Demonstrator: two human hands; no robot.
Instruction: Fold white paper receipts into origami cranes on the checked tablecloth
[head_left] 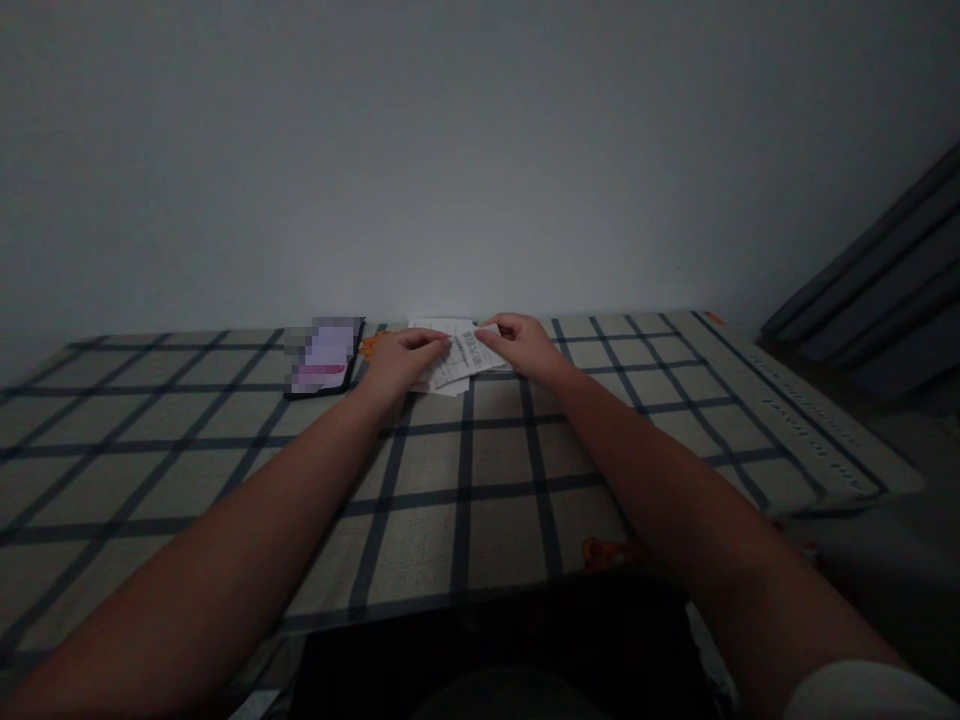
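Note:
Both my hands pinch a small white printed paper slip (469, 354) above the far part of the table. My left hand (401, 362) has thumb and fingers closed on the slip's left edge. On its upper right corner, my right hand (523, 345) grips with the thumb on top and curled fingers behind. Other white papers (442, 325) lie beneath and behind the slip, partly covered by it. The print shows as dark lines and a block, too small to read.
A phone (326, 355) with a lit, pixelated screen lies left of my left hand. Orange pieces (369, 345) show beside it, and another orange item (604, 552) is near the front edge. A checked tablecloth (420, 540) covers the table, which meets a plain wall.

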